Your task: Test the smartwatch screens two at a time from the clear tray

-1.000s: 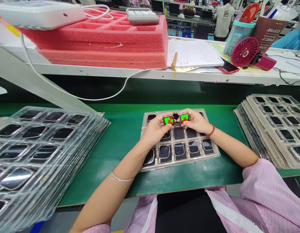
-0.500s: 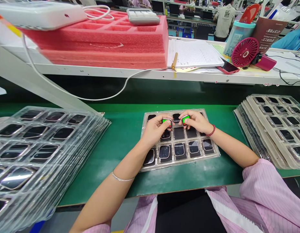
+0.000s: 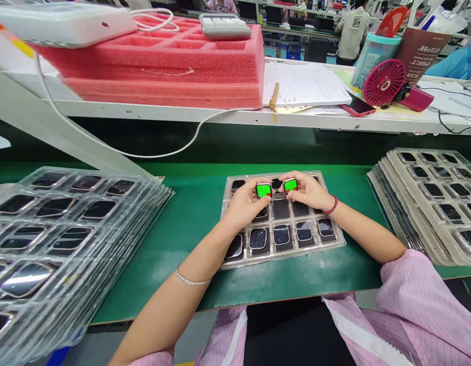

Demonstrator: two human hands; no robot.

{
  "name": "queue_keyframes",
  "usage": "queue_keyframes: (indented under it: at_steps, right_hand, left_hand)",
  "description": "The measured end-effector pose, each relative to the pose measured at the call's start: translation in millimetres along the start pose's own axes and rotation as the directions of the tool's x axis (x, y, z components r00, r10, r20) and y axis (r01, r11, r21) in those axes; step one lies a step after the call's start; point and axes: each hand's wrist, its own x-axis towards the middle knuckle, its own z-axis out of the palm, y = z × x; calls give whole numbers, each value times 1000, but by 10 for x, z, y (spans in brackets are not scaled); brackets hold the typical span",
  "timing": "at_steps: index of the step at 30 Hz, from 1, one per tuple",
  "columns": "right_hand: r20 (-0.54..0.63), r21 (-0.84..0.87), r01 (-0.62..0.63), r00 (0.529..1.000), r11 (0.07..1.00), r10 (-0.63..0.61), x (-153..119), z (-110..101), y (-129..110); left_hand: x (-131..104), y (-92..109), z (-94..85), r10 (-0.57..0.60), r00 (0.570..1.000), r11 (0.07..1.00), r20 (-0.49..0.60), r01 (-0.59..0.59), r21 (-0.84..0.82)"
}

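Thumbs of the left hand (image 3: pixel 241 204) and right hand (image 3: pixel 310 193) have shifted outward since the earlier frame, in which they covered part of the screens; the lit faces of the left watch (image 3: pixel 263 190) and right watch (image 3: pixel 290 186) now show largely green, with some red low down. Each watch is pinched between thumb and fingers, the left watch in the left hand, the right watch in the right hand. Both are held side by side, apart, over the far half of the tray (image 3: pixel 284 255), faces tilted toward the wearer. Whether either watch touches the tray is unclear at this scale. Dark-faced units (image 3: pixel 281 234) lie in the tray's near row, on the green bench (image 3: pixel 189 229).

Handling, as judged: each watch is probably light, rigid and compact, with smooth glass that may slip under a fingertip, smudge or scratch, and may crack if dropped. Best hold: opposite edges of the frame, fingertips clear of the face. The tray appears thin and somewhat flexible, better supported at both short ends than lifted by one corner.
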Motion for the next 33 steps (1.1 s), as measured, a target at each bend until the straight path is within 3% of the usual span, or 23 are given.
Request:
queue_keyframes:
  at_steps: [5,18,24,29,33]
  right_hand:
    - [-8,-27,35,999,999,-36,4,4,21]
    - [14,3,-46,999,999,46,18,-16,80]
    - [31,9,57,998,998,-57,8,1,68]
    - [11,-30,-33,999,999,34,11,-9,67]
    - [3,-30,-4,1000,1000,4,16,2,61]
  left_hand:
    - [-3,-4,-9,-3,1000,1000,6,3,29]
    - [-4,-3,4,-2,1000,1000,-18,3,20]
    - [9,-19,-7,13,999,1000,-30,-12,10]
    - [19,-44,-16,10,999,1000,-36,-9,27]
    - [24,-57,-15,8,999,1000,-33,-7,17]
